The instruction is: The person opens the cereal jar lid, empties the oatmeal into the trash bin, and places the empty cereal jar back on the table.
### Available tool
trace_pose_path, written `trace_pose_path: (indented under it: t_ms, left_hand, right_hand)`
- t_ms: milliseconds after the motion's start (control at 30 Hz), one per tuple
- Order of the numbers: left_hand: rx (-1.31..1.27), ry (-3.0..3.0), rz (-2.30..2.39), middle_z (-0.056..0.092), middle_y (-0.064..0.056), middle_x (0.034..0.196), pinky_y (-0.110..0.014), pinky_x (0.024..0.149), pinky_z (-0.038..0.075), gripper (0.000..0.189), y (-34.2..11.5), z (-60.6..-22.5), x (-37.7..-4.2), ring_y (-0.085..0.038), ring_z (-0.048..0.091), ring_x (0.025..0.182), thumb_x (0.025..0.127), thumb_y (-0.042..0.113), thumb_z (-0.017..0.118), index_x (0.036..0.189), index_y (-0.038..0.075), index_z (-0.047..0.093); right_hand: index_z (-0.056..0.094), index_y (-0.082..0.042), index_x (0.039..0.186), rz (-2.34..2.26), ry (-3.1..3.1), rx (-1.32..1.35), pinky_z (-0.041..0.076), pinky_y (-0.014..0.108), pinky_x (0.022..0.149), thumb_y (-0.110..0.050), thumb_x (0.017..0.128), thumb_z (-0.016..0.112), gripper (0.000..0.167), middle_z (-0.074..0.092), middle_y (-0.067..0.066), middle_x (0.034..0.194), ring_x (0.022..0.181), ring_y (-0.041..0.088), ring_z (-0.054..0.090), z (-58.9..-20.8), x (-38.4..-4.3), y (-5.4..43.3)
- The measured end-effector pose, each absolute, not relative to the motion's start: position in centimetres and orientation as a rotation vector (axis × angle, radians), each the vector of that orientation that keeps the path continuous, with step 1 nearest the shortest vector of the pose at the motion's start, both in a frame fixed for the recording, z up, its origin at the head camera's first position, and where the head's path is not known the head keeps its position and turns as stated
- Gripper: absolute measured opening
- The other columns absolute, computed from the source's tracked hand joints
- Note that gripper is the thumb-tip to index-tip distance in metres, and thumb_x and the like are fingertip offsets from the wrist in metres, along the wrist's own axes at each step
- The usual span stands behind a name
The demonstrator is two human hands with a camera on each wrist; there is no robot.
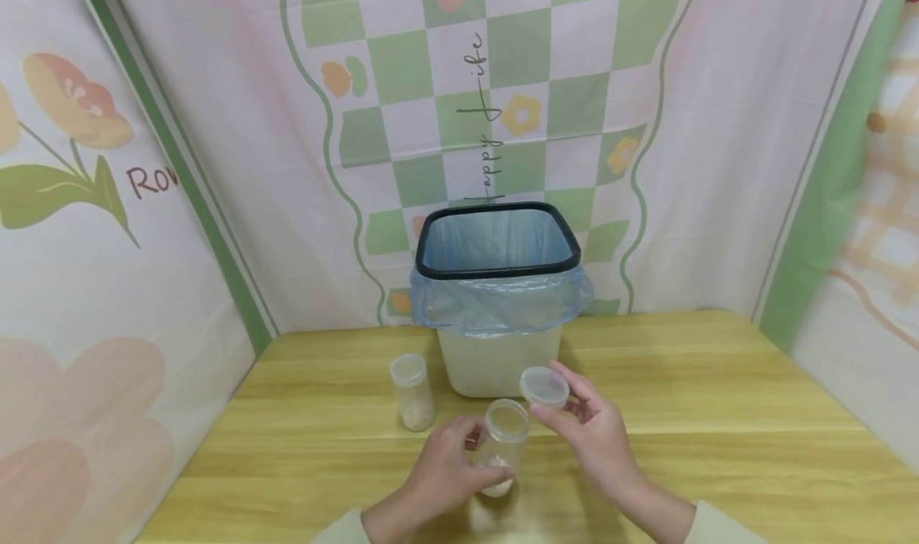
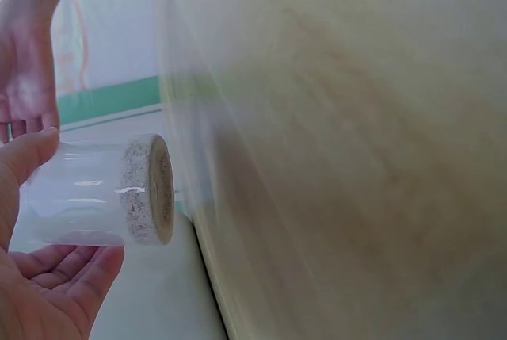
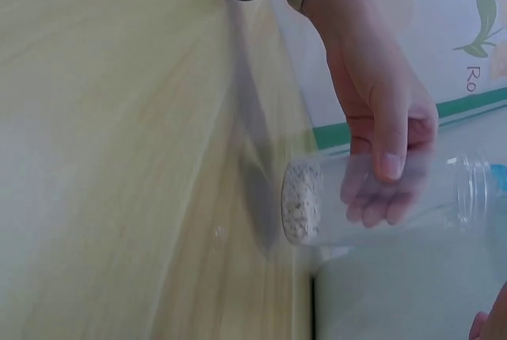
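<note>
My left hand grips a clear plastic jar round its side, thumb on the near face and fingers behind. The jar is uncovered at the top and held upright, close over the wooden table. A layer of pale, speckled, crumbly material covers the jar's bottom. Just right of the rim, my right hand pinches a round translucent lid by its edge. In the left wrist view the right hand shows beyond the jar, and the lid is out of sight there.
A second clear jar with pale contents stands on the table to the left. Behind the hands is a whitish bin with a blue bag under its black rim. Printed curtains enclose the table's back and sides.
</note>
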State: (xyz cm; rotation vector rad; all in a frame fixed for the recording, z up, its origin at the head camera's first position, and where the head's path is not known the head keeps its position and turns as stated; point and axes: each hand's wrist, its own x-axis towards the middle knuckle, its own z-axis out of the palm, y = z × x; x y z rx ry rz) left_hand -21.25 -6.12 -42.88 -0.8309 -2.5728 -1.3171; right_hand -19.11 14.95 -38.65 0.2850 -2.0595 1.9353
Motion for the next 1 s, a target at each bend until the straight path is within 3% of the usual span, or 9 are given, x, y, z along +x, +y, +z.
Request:
trace_pose_path:
  t_ms: [167,367,700,1000]
  left_hand:
    - [-0.843,-2.544,-1.340,0.065,-0.003,0.099,-0.021,0.074,0.054,0.051,-6.2,-43.0,-21.3,-0.013,0.065,0.088,0.071,0.039,0.086,0.105,0.008,0.065]
    - [-0.860,-2.554,-1.351,0.065,0.001,0.100,-0.024,0.077,0.055,0.052,-6.2,-43.0,-21.4,-0.013,0.065,0.089,0.072,0.040,0.085,0.107,0.008,0.064]
    - [-0.867,-2.538,-1.350,0.066,0.004,0.098,-0.021,0.077,0.054,0.049,-6.1,-43.2,-21.7,-0.009,0.065,0.089,0.071,0.036,0.087,0.105,0.008,0.065]
    - [-0.845,-2.554,-1.449,0.065,0.003,0.099,-0.020,0.080,0.053,0.049,-6.1,-43.5,-21.9,-0.011,0.065,0.093,0.070,0.032,0.088,0.105,0.006,0.065]
  right_hand:
    - [0.051,0.000,0.138,1.855,-2.115,0.260,0.052,0.020,0.077,-0.002,0.082,0.075,0.061,0.056,0.018,0.126,0.098,0.011,0.059,-38.6,-19.7,16.1]
    - [0.052,-0.001,0.136,1.773,-2.205,0.231,0.054,0.023,0.071,-0.007,0.079,0.080,0.063,0.059,0.018,0.123,0.095,0.015,0.059,-38.5,-20.3,17.4]
    - [0.052,0.001,0.132,1.573,-2.384,0.165,0.051,0.024,0.077,-0.015,0.077,0.083,0.066,0.060,0.018,0.122,0.101,0.023,0.057,-38.2,-20.9,19.3]
    - [0.054,0.004,0.124,1.455,-2.420,0.203,0.049,0.026,0.086,-0.014,0.074,0.086,0.062,0.062,0.015,0.116,0.100,0.010,0.055,-38.5,-21.7,20.5]
